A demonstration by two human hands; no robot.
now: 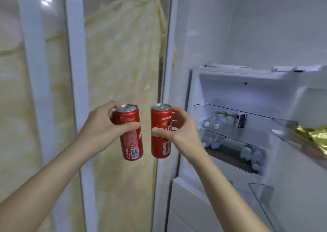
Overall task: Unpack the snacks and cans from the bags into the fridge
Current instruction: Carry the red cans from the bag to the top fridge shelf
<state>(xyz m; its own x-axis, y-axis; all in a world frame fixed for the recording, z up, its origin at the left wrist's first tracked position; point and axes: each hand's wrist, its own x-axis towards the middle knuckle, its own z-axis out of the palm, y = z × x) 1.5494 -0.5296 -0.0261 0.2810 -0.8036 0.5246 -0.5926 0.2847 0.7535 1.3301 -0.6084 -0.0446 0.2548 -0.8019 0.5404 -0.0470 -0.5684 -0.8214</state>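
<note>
Two tall red soda cans are held upright side by side in front of me. My left hand (104,123) grips the left can (131,141) around its upper half. My right hand (178,129) grips the right can (160,143) the same way. The cans are a small gap apart, in front of the shut left fridge door (122,63). The open fridge compartment (230,90) lies to the right, with glass shelves holding water bottles (215,123) and small cartons (230,116).
The open right door's shelf (286,131) carries a gold foil snack bag (315,134). More bottles (251,154) lie on a lower shelf. A white drawer front (191,196) sits below the shelves. The glossy marbled door fills the left side.
</note>
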